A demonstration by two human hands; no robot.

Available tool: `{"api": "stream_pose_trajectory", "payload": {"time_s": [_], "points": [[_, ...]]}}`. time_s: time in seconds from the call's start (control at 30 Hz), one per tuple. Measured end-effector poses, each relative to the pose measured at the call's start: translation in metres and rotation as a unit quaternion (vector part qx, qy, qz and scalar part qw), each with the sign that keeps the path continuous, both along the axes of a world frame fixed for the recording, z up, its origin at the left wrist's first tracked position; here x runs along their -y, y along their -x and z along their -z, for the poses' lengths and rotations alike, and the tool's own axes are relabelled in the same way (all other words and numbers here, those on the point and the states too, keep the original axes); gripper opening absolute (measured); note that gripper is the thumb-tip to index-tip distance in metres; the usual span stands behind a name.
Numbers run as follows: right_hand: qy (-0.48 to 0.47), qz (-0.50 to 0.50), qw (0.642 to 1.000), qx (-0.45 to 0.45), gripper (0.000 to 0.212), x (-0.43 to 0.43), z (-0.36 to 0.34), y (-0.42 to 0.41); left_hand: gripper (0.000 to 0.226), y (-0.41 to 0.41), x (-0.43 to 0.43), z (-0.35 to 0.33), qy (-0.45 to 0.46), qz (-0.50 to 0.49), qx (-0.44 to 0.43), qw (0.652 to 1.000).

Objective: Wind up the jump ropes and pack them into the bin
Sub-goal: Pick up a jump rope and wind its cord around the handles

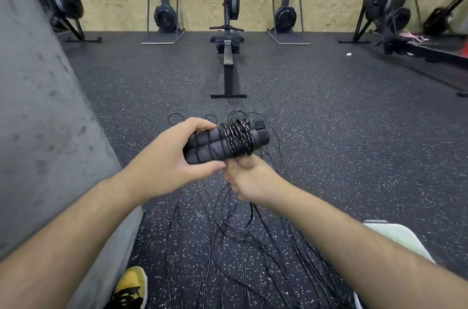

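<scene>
My left hand (174,156) grips a pair of black foam jump rope handles (210,146), held side by side above the floor. Black cord (238,140) is coiled in several turns around the handles near their right end. My right hand (249,178) is just below the coil, blurred, with its fingers curled around the cord that leads down. Several loose black jump ropes (228,245) lie spread on the speckled floor under my arms. No bin is in view.
A grey concrete wall (38,118) rises at the left. A rowing machine (228,55) stands straight ahead, with other exercise machines (164,14) along the plywood wall. My yellow shoe (129,288) is at the bottom.
</scene>
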State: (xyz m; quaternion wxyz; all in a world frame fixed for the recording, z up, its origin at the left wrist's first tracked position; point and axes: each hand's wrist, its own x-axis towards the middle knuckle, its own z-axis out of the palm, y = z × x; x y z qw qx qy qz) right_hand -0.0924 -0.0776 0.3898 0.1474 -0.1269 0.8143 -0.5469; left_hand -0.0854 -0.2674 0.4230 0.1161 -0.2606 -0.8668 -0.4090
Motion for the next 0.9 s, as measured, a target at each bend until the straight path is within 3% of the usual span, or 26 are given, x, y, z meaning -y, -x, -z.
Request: {"api": "stream_pose_trajectory", "payload": {"time_s": [0.17, 0.3, 0.47, 0.63, 0.73, 0.9], "points": [[-0.117, -0.047, 0.990, -0.067, 0.035, 0.006, -0.006, -0.012, 0.059, 0.026, 0.024, 0.007, 0.081, -0.075, -0.055, 0.992], [-0.177, -0.036, 0.975, -0.131, 0.032, 0.000, -0.025, -0.025, 0.065, 0.042, 0.042, 0.018, 0.157, -0.099, -0.048, 0.981], [-0.257, -0.038, 0.932, -0.252, 0.026, -0.015, -0.049, -0.033, 0.070, 0.042, 0.041, 0.024, 0.197, -0.079, -0.059, 0.975], [-0.333, -0.032, 0.855, -0.397, 0.020, -0.025, -0.052, -0.019, 0.070, 0.034, 0.026, 0.025, 0.232, -0.012, -0.058, 0.971], [-0.294, -0.043, 0.868, -0.398, 0.015, -0.039, -0.055, -0.002, 0.070, 0.027, 0.017, 0.023, 0.233, 0.030, -0.039, 0.971], [-0.189, -0.040, 0.924, -0.331, 0.007, -0.060, -0.051, 0.022, 0.069, 0.008, 0.003, 0.014, 0.201, 0.066, -0.001, 0.977]]}}
